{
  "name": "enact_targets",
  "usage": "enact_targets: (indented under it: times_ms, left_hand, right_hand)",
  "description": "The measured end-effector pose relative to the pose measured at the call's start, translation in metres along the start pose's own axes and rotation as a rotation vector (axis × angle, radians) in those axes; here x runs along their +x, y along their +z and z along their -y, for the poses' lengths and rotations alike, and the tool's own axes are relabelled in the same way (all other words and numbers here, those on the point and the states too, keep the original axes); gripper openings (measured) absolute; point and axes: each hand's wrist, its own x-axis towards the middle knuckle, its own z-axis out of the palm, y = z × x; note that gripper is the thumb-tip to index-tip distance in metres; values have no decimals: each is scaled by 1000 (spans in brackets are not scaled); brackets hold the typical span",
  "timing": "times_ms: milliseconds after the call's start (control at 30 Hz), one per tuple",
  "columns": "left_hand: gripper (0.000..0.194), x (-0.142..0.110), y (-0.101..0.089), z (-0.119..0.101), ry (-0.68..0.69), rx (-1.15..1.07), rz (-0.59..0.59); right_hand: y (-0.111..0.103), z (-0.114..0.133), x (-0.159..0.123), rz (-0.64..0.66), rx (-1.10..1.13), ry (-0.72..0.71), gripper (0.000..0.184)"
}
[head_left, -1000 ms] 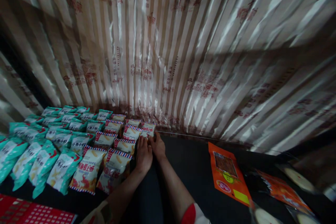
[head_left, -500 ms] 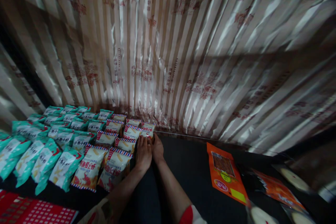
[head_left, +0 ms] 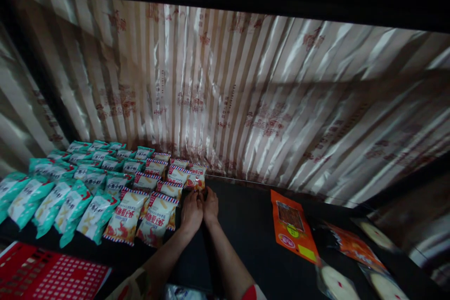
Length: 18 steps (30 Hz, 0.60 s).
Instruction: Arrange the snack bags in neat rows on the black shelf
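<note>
A small cream-and-red snack bag (head_left: pixel 196 178) stands at the right end of the back row, near the foil backing. Both my hands are close together at its lower edge. My left hand (head_left: pixel 192 212) has its fingers bent and pressed together against the bag's bottom. Beside it, my right hand (head_left: pixel 211 205) curls in at the bag's lower right corner, with its fingertips partly hidden. To the left stand more bags of the same kind, with a red-and-white one (head_left: pixel 157 219) at the front of its row.
Rows of teal snack bags (head_left: pixel 100 215) fill the left of the black shelf (head_left: pixel 242 239). A red perforated basket (head_left: pixel 66 272) is at lower left. On the right lie an orange packet (head_left: pixel 293 225), another orange packet (head_left: pixel 355 246) and round pale packs (head_left: pixel 339 283). Striped foil (head_left: pixel 218 89) covers the back.
My hands have slid down and slightly toward me along the back-row bag, so more of its front shows. The view has tilted slightly upward.
</note>
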Motion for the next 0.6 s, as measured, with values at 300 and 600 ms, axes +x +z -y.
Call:
enact_targets:
  times_ms: [300, 600]
  left_hand:
    - [37, -30, -29, -15, -38, 10, 109]
    - [35, -63, -56, -17, -70, -15, 164]
  right_hand:
    - [-13, 1, -33, 4, 20, -51, 37]
    - [-20, 8, -78, 25, 66, -56, 33]
